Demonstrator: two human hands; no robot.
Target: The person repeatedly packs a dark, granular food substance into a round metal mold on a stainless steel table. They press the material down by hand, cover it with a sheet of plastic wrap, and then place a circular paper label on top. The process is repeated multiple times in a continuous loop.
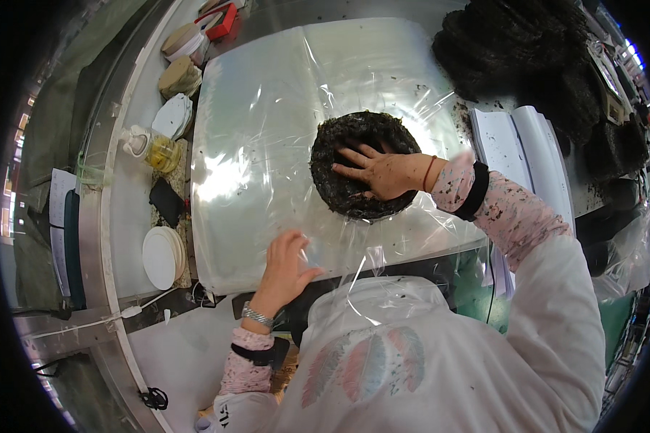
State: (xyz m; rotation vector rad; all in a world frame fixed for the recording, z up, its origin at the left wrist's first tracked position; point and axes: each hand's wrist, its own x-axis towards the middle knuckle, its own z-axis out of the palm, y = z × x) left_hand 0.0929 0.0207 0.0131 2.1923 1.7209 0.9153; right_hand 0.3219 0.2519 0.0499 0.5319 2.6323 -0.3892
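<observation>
A round, dark cake that looks like dried seaweed (334, 189) lies on a thick stack of clear plastic sheets or bags (256, 123). My right hand (379, 173) rests flat on top of the cake with its fingers spread. Nearer to me and to the left, my left hand (283, 267) hovers by the front edge of the plastic, thumb apart from the fingers. Nothing solid shows in it; whether it touches the thin film there I cannot tell. Loose film wrinkles around the cake and hangs toward my body.
Dark piles of similar seaweed (513, 43) stand at the back right, beside white paper sheets (538, 144). Along the left edge sit a jar of yellow contents (162, 154), a black object (167, 202), stacked white discs (164, 257) and a red box (222, 23).
</observation>
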